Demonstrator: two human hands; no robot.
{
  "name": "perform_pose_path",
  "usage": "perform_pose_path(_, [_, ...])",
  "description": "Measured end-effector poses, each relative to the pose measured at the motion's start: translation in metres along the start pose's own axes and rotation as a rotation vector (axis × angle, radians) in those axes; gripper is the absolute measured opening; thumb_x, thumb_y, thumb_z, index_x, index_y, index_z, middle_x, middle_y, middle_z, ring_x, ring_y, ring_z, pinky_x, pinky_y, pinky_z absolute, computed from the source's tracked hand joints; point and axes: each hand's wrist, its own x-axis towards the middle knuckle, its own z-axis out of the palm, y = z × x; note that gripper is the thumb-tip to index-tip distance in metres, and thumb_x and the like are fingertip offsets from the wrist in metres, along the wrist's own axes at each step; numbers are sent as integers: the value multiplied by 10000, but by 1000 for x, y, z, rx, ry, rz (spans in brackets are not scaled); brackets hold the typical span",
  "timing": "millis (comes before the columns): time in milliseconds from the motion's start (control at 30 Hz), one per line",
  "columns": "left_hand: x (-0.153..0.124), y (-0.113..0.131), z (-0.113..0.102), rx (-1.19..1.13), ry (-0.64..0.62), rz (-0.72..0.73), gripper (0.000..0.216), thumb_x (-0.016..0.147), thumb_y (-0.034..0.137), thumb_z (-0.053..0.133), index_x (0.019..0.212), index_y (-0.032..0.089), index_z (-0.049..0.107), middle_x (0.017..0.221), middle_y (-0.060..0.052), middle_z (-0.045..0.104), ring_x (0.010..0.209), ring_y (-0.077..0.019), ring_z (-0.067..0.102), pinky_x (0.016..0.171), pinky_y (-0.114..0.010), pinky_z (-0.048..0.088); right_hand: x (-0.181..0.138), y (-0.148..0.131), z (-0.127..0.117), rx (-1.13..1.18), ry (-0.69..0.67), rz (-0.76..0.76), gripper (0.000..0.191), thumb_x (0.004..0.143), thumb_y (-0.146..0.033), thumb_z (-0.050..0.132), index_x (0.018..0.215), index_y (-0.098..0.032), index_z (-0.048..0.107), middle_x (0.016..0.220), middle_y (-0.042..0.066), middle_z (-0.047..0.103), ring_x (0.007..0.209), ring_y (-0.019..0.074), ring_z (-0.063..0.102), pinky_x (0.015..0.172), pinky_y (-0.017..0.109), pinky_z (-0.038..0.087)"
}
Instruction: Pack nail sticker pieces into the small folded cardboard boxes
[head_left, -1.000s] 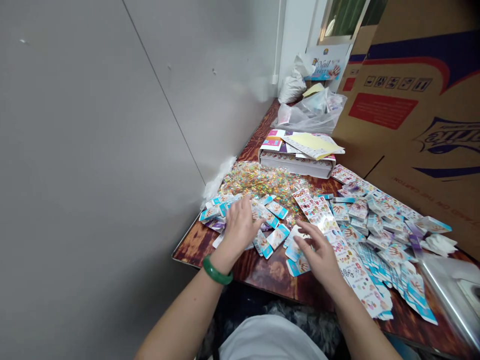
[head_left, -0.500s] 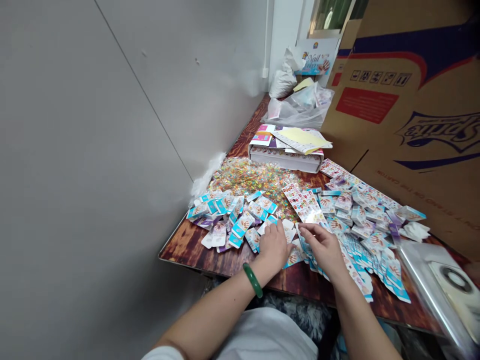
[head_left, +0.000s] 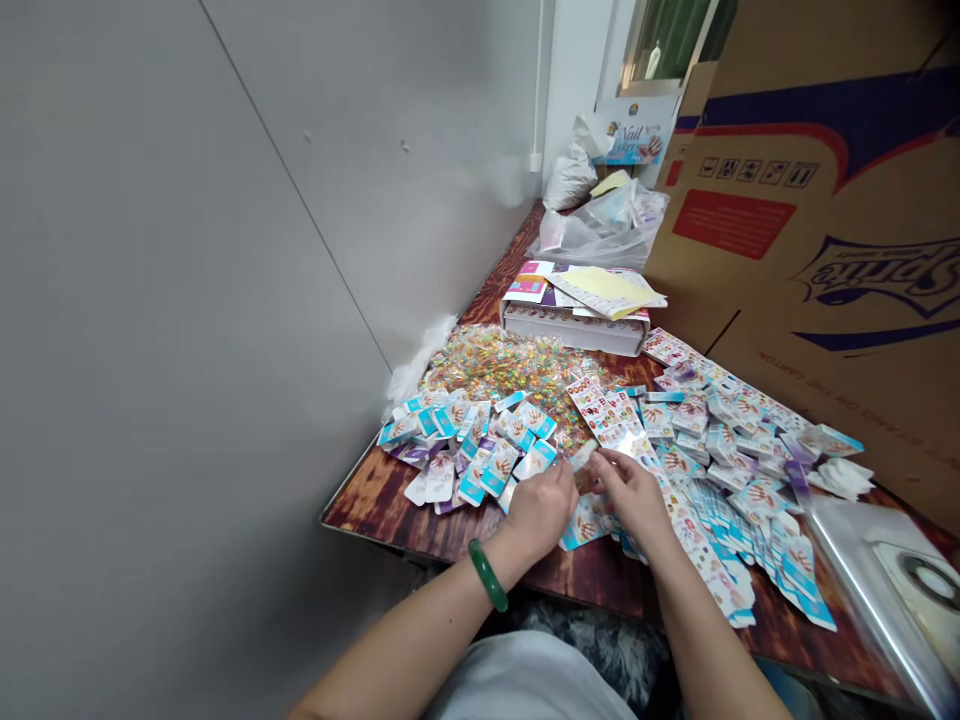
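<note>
Head view showed us at a dark wood-grain desk (head_left: 375, 500) with both hands low in the centre of the frame. Our left hand (head_left: 541, 512), a green bangle (head_left: 487, 575) on its wrist, had its fingers curled shut over a small clear sticker packet (head_left: 583, 458). Our right hand (head_left: 634, 495) met it from the other side, fingers pinched on the same packet, so the piece sat between the two hands just above the desk. Whether a blue-and-white header card was already tucked onto it, we could not tell.

A heap of those header cards (head_left: 472, 440) lay to the left of the hands, and a wider spread of finished packs (head_left: 742, 450) ran off to the right. Behind them sat a pile of glittery sticker sheets (head_left: 510, 365), a flat white box (head_left: 574, 325) and a large cardboard carton (head_left: 825, 220) at upper right.

We judged that the step went best with the packet's edges held square and the grip kept light, near the top edge, so the film would not crease.
</note>
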Motion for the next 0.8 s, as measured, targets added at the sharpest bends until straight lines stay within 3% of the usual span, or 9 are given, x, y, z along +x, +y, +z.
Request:
perform_pose_path(100, [-11, -1, -3, -57, 168, 194, 311, 896, 196, 372, 1165, 152, 523, 1125, -107, 618, 1086, -224, 555, 922, -363, 461, 2, -4, 8, 67, 9, -19, 395, 652, -469, 651, 885, -155, 596, 538, 6, 616, 427, 161, 542, 363, 243, 376])
perform_pose_path(200, [-15, -2, -9, -108, 266, 91, 479, 857, 245, 479, 1315, 150, 375, 1315, -132, 486, 1229, -283, 425, 999, -444, 396, -3, -11, 11, 93, -16, -74, 266, 648, -422, 638, 735, -178, 577, 526, -2, 600, 423, 145, 526, 382, 239, 384])
perform_pose_path(300, [-15, -5, -17, -201, 254, 9, 632, 820, 246, 538, 1368, 111, 254, 1322, -167, 452, 1226, -272, 414, 1013, -430, 381, -11, -18, 12, 51, -121, -155, 229, 680, -405, 620, 682, -180, 577, 562, 12, 602, 502, 156, 551, 459, 249, 435])
perform_pose_path(467, [-16, -9, -27, -300, 249, 14, 567, 792, 213, 553, 1309, 152, 326, 1202, -130, 514, 1131, -255, 469, 975, -422, 402, -16, -20, 10, 55, -214, -223, 251, 737, -401, 606, 806, -159, 610, 730, 48, 643, 644, 175, 579, 587, 273, 471])
perform_pose_path(633, [-21, -8, -32, -283, 247, 92, 511, 797, 200, 546, 1271, 142, 362, 1177, -134, 527, 1126, -255, 465, 975, -421, 390, -14, -17, 7, -71, -206, -262, 244, 739, -409, 619, 748, -166, 597, 668, 19, 606, 611, 155, 532, 559, 251, 427])
perform_pose_path(800, [-18, -6, -37, -432, 222, -152, 333, 783, 258, 567, 1091, 149, 509, 1009, -100, 612, 952, -240, 572, 827, -373, 466, -18, -25, 13, -28, -153, -266, 289, 749, -461, 605, 761, -172, 607, 643, 6, 596, 586, 153, 533, 546, 255, 424])
